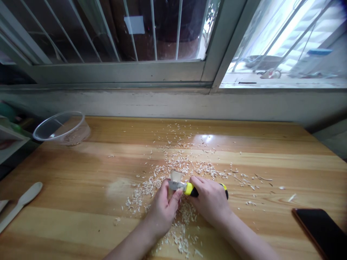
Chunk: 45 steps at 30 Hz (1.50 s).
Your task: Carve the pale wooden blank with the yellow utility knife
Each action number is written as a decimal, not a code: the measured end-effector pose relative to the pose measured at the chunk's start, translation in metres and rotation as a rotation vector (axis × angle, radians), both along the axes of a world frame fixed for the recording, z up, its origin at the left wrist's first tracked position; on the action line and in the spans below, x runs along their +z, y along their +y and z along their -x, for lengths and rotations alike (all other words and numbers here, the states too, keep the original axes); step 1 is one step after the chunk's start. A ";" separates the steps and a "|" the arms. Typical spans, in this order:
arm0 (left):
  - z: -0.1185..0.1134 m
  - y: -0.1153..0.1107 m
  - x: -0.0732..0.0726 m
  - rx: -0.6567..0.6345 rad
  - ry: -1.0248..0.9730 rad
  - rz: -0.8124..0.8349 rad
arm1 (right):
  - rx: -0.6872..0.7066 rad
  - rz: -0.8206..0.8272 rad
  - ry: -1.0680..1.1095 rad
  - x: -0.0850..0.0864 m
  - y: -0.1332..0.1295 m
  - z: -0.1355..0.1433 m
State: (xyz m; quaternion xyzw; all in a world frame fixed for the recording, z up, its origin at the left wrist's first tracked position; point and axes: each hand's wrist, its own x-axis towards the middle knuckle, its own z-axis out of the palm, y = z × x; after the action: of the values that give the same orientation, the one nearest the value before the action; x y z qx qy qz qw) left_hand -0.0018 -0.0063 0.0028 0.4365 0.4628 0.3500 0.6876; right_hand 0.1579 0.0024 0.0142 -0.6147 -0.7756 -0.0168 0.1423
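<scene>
My left hand (162, 211) is closed around a small pale piece of wood (176, 176), its end sticking up above the fingers. In my right hand (213, 200) is a yellow and black utility knife (189, 189). Its metal blade lies across the wood, close to my left thumb and forefinger. The lower part of the wood is hidden by my left hand. Pale wood shavings (151, 184) are scattered around and under both hands.
A clear plastic bowl (81, 130) stands at the back left of the wooden table (81, 180). On the left lies a wooden spoon (31, 194). A dark phone (322, 227) rests at the right front. Behind the table are a wall and a barred window (121, 74).
</scene>
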 end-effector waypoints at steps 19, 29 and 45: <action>-0.001 0.000 0.001 -0.017 -0.013 0.032 | 0.002 0.018 0.010 0.004 0.000 0.001; -0.002 0.000 -0.003 -0.040 -0.087 0.048 | 0.012 0.039 0.003 0.003 0.000 0.001; -0.004 0.000 -0.003 0.001 -0.023 0.058 | -0.004 0.087 0.009 0.000 -0.002 -0.001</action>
State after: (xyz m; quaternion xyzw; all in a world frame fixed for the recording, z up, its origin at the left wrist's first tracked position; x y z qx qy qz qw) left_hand 0.0020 -0.0068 -0.0001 0.4118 0.4650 0.3417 0.7052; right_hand 0.1588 0.0006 0.0146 -0.6221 -0.7737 0.0193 0.1188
